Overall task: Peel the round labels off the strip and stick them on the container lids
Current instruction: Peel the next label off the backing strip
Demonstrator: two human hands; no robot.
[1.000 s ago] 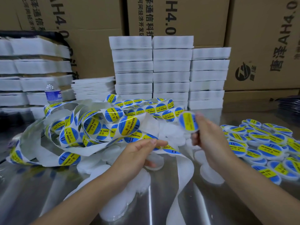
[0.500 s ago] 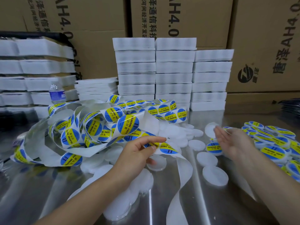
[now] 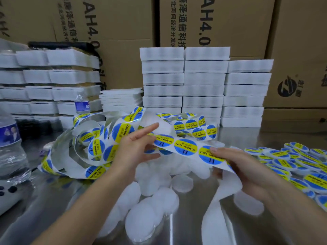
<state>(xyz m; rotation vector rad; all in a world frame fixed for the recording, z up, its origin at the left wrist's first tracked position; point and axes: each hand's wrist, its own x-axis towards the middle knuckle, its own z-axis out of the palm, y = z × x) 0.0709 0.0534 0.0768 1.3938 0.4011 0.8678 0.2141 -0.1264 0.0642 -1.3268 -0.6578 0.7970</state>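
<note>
A long white backing strip [image 3: 185, 147] carries round blue-and-yellow labels and lies tangled over the steel table. My left hand [image 3: 136, 149] holds the strip from the left, fingers spread along it. My right hand [image 3: 235, 161] pinches the strip's right part, its thumb pressing on one label [image 3: 210, 155] while the bare strip end [image 3: 228, 184] hangs below. Plain white lids [image 3: 154, 183] lie in a heap under both hands. Labelled lids [image 3: 290, 161] are piled at the right.
Stacks of white trays [image 3: 205, 85] stand at the back, more of them at the left [image 3: 44, 82]. Cardboard boxes [image 3: 230, 23] form the rear wall. One water bottle [image 3: 10, 144] stands at the near left and another [image 3: 82, 105] farther back.
My right hand put a labelled lid down on the right pile, then came back and took hold of the strip. My left hand lifted the strip and pulled it taut.
</note>
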